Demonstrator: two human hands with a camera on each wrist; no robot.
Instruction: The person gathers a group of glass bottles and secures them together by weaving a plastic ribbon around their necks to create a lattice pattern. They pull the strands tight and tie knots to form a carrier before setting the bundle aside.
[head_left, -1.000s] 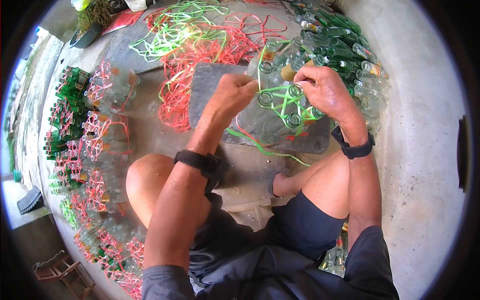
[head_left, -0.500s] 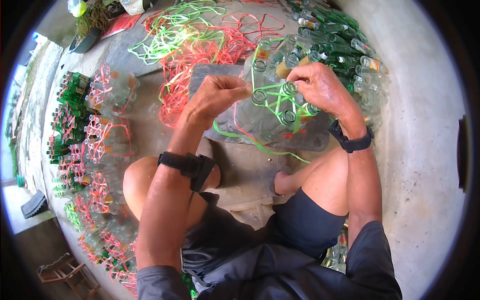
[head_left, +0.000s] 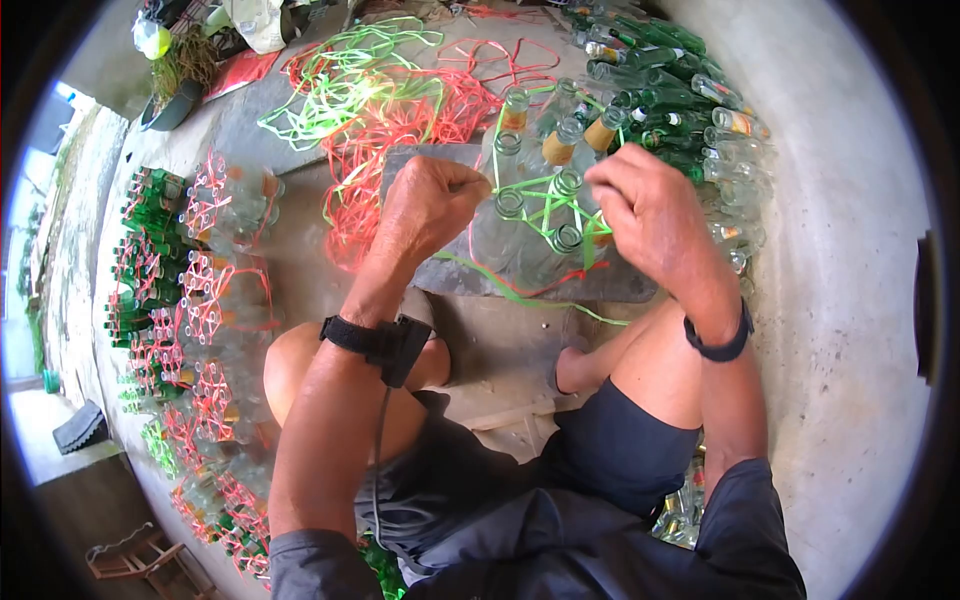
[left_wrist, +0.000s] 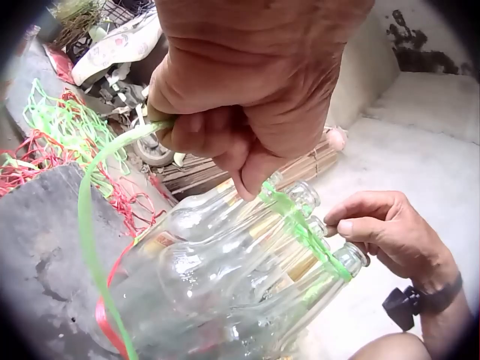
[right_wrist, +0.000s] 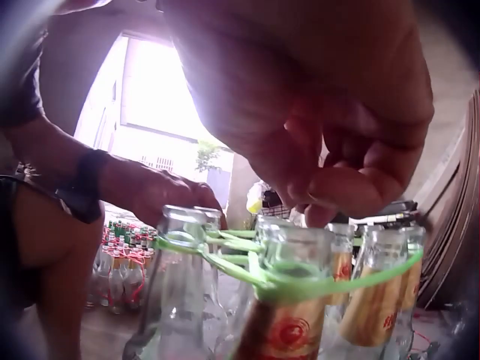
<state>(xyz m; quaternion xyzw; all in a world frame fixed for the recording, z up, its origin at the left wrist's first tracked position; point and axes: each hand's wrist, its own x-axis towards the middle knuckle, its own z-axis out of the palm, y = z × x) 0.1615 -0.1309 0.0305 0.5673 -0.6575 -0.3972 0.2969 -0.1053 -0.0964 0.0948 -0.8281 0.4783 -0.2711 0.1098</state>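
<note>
In the head view, a cluster of clear glass bottles (head_left: pixel 508 205) stands upright on a dark slab (head_left: pixel 625 285). Green plastic strap (head_left: pixel 545 232) runs round and criss-cross between the necks. My left hand (head_left: pixel 432 202) pinches a length of this strap at the cluster's left side; in the left wrist view its tail (left_wrist: pixel 88 217) hangs in a loop beside the bottles. Over the right-hand necks, my right hand (head_left: pixel 655 215) has loosely bent fingers, nothing visible between them. Gold labels (right_wrist: pixel 292 330) show on some necks. A red strap (left_wrist: pixel 105 319) lies against the bottles' lower part.
Tangled green and red strap (head_left: pixel 400 90) covers the floor beyond the slab. Green and clear bottles (head_left: pixel 670 95) lie stacked along the right wall (head_left: pixel 830 250). Bundles of strapped bottles (head_left: pixel 215 300) stand at the left. A small wooden stool (head_left: pixel 150 565) is at lower left.
My right hand has drawn back to the right from the necks, and its fingers have loosened. The left hand, still pinching the green strap, first moved out left, then stayed beside the bottles.
</note>
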